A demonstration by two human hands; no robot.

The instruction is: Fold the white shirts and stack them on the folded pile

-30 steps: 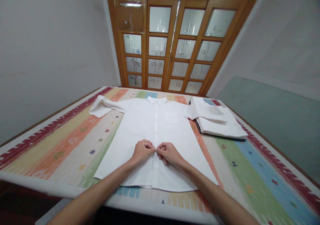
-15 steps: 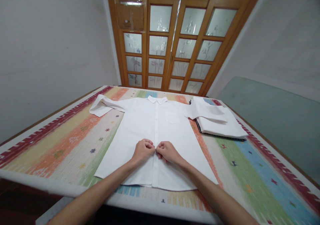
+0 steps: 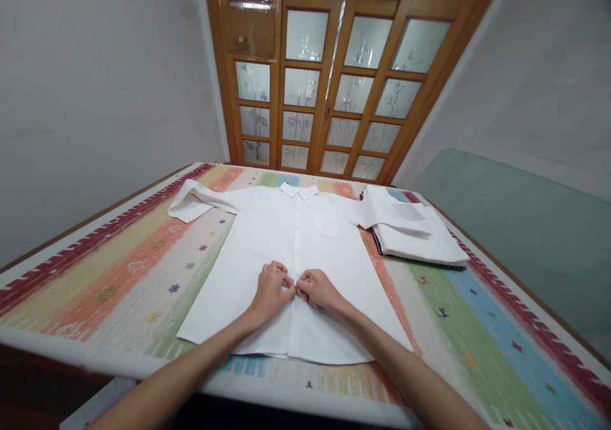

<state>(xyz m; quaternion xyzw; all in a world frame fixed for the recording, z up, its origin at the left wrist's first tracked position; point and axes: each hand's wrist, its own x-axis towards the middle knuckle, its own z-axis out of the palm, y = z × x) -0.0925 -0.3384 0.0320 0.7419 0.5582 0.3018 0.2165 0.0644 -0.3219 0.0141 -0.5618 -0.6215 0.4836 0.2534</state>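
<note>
two-handed at shirt placket (image 3: 297, 236), with fingers (image 3: 307, 280) nearly closed; cannot tell whether gripping; apparently fastened above, unfinished below.

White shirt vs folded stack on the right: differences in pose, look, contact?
Pose: the shirt is spread out flat; the stack is folded into a compact pile.
Look: the shirt appears white throughout; the stack shows a dark edge underneath.
Contact: left hand and right hand are at the shirt's front; neither touches the stack.
Shared: both show white cloth and lie on the tablecloth.
</note>
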